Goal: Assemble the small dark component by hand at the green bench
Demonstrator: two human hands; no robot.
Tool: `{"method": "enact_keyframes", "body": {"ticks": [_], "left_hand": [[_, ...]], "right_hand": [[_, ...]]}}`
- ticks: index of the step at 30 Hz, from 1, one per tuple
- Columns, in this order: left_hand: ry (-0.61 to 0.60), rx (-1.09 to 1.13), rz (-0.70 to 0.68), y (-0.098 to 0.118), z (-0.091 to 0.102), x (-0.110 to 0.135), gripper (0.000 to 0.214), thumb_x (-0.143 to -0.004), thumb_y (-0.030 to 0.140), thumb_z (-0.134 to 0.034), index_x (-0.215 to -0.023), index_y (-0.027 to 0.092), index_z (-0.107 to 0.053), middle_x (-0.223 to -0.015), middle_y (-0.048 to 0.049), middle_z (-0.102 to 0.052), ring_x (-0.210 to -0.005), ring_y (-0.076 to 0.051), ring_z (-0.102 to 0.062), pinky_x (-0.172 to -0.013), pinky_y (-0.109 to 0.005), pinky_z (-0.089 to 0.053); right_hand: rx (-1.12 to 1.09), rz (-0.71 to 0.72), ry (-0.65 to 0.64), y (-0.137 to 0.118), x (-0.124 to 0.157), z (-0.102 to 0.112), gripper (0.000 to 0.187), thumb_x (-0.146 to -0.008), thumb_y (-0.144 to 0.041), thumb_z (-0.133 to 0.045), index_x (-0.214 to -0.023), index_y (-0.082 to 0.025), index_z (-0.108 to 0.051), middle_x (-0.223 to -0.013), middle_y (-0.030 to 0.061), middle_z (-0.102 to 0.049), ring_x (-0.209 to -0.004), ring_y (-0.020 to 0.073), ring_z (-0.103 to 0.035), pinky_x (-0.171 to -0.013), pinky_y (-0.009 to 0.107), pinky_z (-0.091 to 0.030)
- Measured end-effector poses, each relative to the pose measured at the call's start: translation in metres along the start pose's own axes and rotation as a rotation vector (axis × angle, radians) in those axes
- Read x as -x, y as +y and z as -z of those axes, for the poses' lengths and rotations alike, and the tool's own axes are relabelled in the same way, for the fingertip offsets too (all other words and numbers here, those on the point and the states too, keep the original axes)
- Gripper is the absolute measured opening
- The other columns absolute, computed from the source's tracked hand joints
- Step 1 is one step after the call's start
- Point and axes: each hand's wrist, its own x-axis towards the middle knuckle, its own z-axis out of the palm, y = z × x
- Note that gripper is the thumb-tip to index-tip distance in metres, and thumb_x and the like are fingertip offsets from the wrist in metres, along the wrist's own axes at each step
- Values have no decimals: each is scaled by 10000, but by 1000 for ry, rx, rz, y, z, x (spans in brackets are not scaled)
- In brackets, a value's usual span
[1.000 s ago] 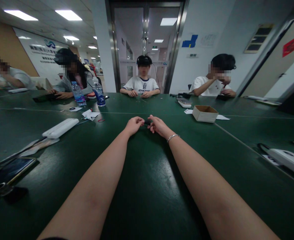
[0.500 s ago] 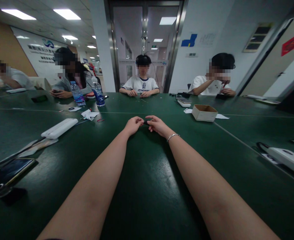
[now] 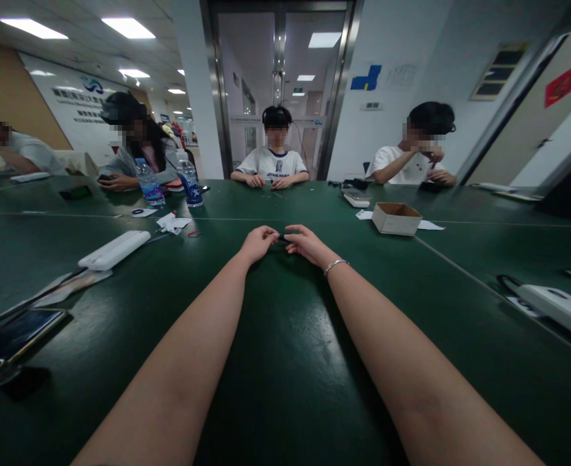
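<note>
The small dark piece (image 3: 282, 237) sits between my fingertips, just above the far middle of the surface (image 3: 290, 382), and my hands could lose it easily. My left hand (image 3: 260, 244) pinches its left end between closed fingertips; my right hand (image 3: 305, 244) is loosely curled at the other end, index finger stretched out, and I cannot tell whether it grips or only touches. If the pinch slackened or the right fingers pushed off-line, I think the piece could pop free, and being dark it would be hard to find on the dark green top. My outstretched arms might also tire and make my fingertips unsteady. To my left lie a white power strip (image 3: 115, 250), a phone (image 3: 21, 331) and crumpled paper (image 3: 172, 224), with two bottles (image 3: 189, 182) beyond; to the right stands a lidless box (image 3: 396, 220). A person in a white T-shirt (image 3: 249, 163) sits opposite, before glass double doors (image 3: 250, 61), with others seated either side under bright ceiling panels (image 3: 129, 28).
</note>
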Motion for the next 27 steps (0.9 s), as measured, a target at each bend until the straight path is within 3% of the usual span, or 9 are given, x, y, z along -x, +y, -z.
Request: {"method": "enact_keyframes", "body": {"ticks": [2,4,9,13,19,23,27], "left_hand": [[1,-2,-9,-1,0,0,116,-758,245,-561,-813,151,-600,-705,-31,-640,-663,-135,-575,-680,-270,-437],[3,-4,-9,-3,0,-1,125,-754,254,-564,-816,152,-602,-713,-35,-641,-660,-138,-573,-679,-276,-438],[-4,1,8,-3,1,-1,137,-750,266,-570,-826,156,-604,-727,-40,-646,-676,-143,-583,-695,-281,-445],[-4,-33,-10,-2,1,0,150,-762,282,-553,-818,154,-605,-725,-44,-645,-679,-147,-582,-694,-282,-444],[-16,-79,-4,-4,1,0,179,-767,318,-547,-826,160,-606,-737,-39,-654,-686,-150,-583,-682,-277,-440],[-13,-93,-12,-5,1,0,181,-778,324,-530,-815,161,-601,-732,-35,-651,-686,-145,-579,-683,-273,-442],[-34,-90,11,-2,1,1,183,-776,328,-533,-818,160,-594,-741,-36,-652,-689,-143,-578,-690,-274,-439]], "right_hand": [[5,-16,-14,-1,0,0,67,-874,-169,-512,-934,-138,-514,-588,-10,-540,-429,85,-540,-386,167,-446],[18,-9,-29,-1,0,1,56,-884,-154,-486,-926,-136,-519,-575,-16,-526,-413,80,-522,-361,159,-424],[-37,-16,-39,-2,2,1,270,-780,5,-555,-981,-165,-494,-650,-30,-547,-493,81,-580,-464,168,-496],[16,-36,-13,-1,0,-1,47,-907,-154,-462,-927,-132,-498,-585,1,-551,-419,83,-539,-387,164,-455],[46,-13,-34,0,-2,0,236,-794,12,-553,-965,-141,-500,-597,-28,-558,-440,75,-554,-419,156,-480],[60,-34,-17,0,-2,-1,35,-880,-115,-499,-913,-128,-502,-596,2,-568,-417,76,-541,-387,160,-464],[85,-3,-9,2,-3,-1,235,-789,0,-561,-966,-144,-503,-585,-29,-552,-424,79,-548,-399,157,-472]]}}
